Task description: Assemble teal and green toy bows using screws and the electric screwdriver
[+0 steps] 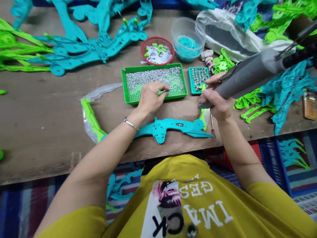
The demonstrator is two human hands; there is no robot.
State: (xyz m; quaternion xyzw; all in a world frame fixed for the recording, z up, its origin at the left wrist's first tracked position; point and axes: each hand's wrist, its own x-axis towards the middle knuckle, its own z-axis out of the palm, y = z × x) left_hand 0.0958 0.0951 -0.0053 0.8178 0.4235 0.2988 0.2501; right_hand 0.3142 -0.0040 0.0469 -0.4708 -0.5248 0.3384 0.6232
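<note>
My right hand [219,102] is wrapped round a grey electric screwdriver [250,72], its tip pointing down and left. Over the front edge of a green tray [128,97] of small silver screws [151,76], my left hand [152,96] has its fingers curled into a pinch. Whatever it holds is too small to make out. Below both hands lies a toy bow [173,125] with a turquoise middle and lime green limbs. A translucent blade-like piece [105,91] extends from its left limb. Its right end is partly hidden behind my right hand.
A red basket [142,49] of white and green pieces and a clear tub [184,26] of turquoise pieces stand behind the tray. Right of it is a small teal tray [190,91] of metal parts. A red-handled screwdriver [213,130] lies near the edge. Turquoise assemblies [94,49] are piled back left.
</note>
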